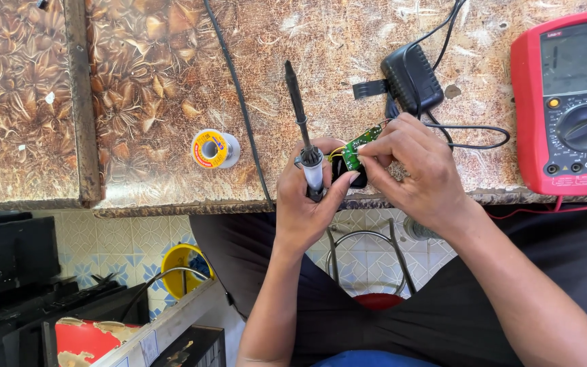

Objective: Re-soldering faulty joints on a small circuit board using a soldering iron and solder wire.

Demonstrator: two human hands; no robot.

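Solder spool, red multimeter, black power adapter on patterned worktop

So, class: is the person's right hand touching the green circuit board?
Touching. The head view shows the right hand's fingertips pinching the edge of the green circuit board, with no gap.

Green board and soldering iron, both held at the table's near edge.
Board: small, narrow, tilted up toward 1 o'clock, yellow wire at its left end, black part just below. Iron: at the board's 9 o'clock, dark shaft, tip toward 12, grey collar.
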